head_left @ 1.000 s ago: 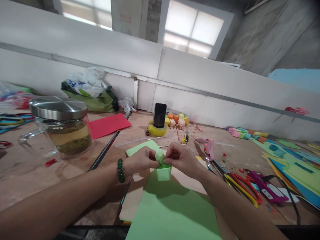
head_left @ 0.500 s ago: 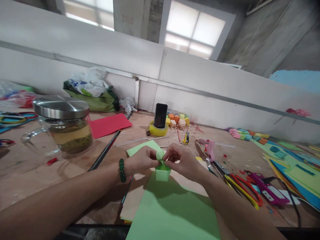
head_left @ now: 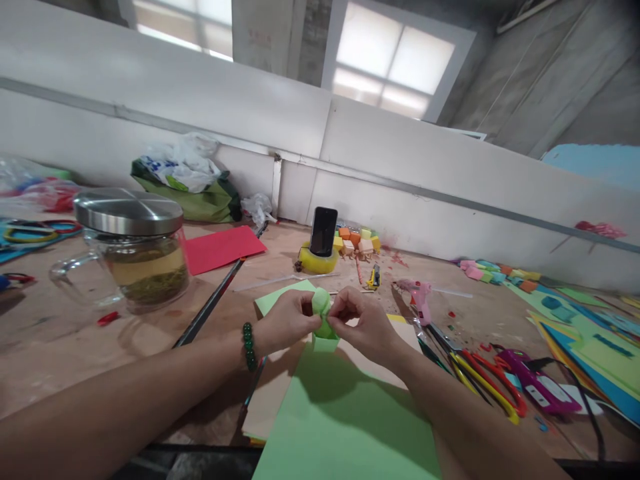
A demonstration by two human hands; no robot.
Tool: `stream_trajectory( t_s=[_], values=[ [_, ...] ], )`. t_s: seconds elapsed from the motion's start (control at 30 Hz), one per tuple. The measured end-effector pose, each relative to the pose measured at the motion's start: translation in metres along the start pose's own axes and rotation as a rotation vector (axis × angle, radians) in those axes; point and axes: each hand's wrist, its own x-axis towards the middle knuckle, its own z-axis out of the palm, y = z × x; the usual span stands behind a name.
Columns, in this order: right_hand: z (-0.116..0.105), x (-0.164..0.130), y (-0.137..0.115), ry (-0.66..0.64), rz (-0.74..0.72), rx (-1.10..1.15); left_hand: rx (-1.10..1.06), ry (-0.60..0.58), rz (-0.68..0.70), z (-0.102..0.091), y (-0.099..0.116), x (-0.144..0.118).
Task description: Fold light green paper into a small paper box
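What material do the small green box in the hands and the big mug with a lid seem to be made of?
The green box, pinched by the left hand and right hand, looks like matte craft foam or thick paper: soft folds, no shine. The mug looks like clear glass, since the liquid shows through; its lid looks like brushed metal with a dull sheen.

Your one head camera looked forward and down, close over the surface (head_left: 75,347), wall toward twelve o'clock.
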Motion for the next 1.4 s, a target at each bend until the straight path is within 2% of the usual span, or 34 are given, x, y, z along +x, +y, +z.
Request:
stream_trajectory(
  t_s=[0.9, 1.17, 1.4],
  values=[
    [0.000, -0.002, -0.001, -0.022, -0.024, -0.032, -0.032, -0.018, -0.010, 0.000, 0.007, -0.001],
    [-0.001, -0.003, 0.000, -0.041, 0.019, -0.156, 0.023, -0.063, -0.028, -0.001, -0.001, 0.000],
    [0.000, -0.002, 0.000, -0.034, 0.020, -0.312, 0.177, -0.045, 0.003, -0.002, -0.007, 0.000]
  ],
)
